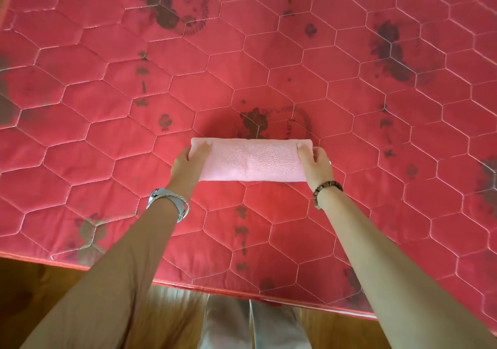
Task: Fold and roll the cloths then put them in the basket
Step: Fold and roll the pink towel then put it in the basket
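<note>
**A:** Where is the cloth (252, 160)?

**B:** It lies flat on the mattress (113, 84) as a long folded band, running left to right in front of the person. The left hand (192, 161) grips its left end and the right hand (316, 161) grips its right end. At each short edge the fingers curl over the top.

**A:** Which step does that look like?

**B:** Probably squaring the fold before the roll. The person would do well to draw the two ends gently apart until the band lies taut. Then the long edges can be lined up and the band pressed flat. For the roll, one end should be turned over tightly and kept level across its width. Otherwise the roll is likely to come out cone-shaped.

**A:** Will the surface give any trouble?

**B:** The quilted mattress looks soft, and the terry may cling to it. Light, even pressure from both hands should work better than dragging.

**A:** And how much room is there?

**B:** There is open mattress on every side of the cloth. The near edge is well apart from it, toward the person, with the wooden floor (53, 295) beyond. No basket is in view, so how far the roll must be carried cannot be told.
</note>
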Demonstrator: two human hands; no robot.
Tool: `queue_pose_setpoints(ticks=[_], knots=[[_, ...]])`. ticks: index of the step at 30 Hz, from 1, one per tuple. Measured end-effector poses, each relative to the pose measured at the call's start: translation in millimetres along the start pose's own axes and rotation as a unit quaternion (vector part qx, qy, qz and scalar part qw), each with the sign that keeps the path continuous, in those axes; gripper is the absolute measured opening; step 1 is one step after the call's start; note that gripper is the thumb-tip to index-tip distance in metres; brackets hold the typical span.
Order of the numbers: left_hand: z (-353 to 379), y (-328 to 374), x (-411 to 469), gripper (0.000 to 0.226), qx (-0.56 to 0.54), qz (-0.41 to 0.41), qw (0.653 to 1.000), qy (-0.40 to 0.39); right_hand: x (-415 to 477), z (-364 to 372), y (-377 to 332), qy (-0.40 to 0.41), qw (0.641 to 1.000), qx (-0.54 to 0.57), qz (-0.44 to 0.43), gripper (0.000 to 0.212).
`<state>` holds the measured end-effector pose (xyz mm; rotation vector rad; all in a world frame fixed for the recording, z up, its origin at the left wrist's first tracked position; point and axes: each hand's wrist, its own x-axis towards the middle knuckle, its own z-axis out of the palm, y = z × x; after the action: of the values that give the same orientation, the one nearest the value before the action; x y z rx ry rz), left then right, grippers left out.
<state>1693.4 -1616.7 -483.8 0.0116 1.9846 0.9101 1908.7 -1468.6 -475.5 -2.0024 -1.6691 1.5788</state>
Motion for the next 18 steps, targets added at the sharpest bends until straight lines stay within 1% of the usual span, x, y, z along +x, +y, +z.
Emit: queue_pose_setpoints(ticks=[3, 6, 7, 9, 11, 13, 16, 18], knots=[[3.1, 3.5, -1.7, 0.036, -0.046, -0.028, 0.999, -0.003, -3.2, -0.1, -1.6, -0.001, 1.0, 0.023, 0.005, 0.04], [1.8, 3.4, -6.0, 0.046, -0.07, -0.037, 0.997, 0.0, -4.8, 0.1, -4.8, -0.004, 0.999, 0.042, 0.027, 0.043], [0.8, 3.3, -7.7, 0.046, -0.079, -0.036, 0.996, 0.001, -6.0, 0.2, -6.3, -0.004, 0.998, 0.046, 0.031, 0.042], [-0.4, 2.2, -11.1, 0.038, -0.108, -0.032, 0.994, 0.001, -8.9, 0.7, -7.5, -0.005, 0.998, 0.059, 0.036, 0.041], [-0.8, 1.2, -16.4, 0.024, -0.139, -0.03, 0.99, -0.003, -12.7, 1.1, -7.4, -0.003, 0.995, 0.094, 0.044, 0.038], [-1.7, 1.8, -23.7, 0.014, -0.174, -0.025, 0.984, -0.004, -16.9, 0.4, -7.4, 0.013, 0.99, 0.128, 0.049, 0.033], [-4.6, 7.1, -37.4, 0.016, -0.223, -0.017, 0.975, -0.014, -28.0, -4.8, -14.6, 0.032, 0.985, 0.162, 0.045, 0.03], [-9.4, 12.3, -47.1, 0.015, -0.244, -0.011, 0.97, -0.015, -38.8, -9.1, -21.4, 0.034, 0.983, 0.174, 0.043, 0.031]])
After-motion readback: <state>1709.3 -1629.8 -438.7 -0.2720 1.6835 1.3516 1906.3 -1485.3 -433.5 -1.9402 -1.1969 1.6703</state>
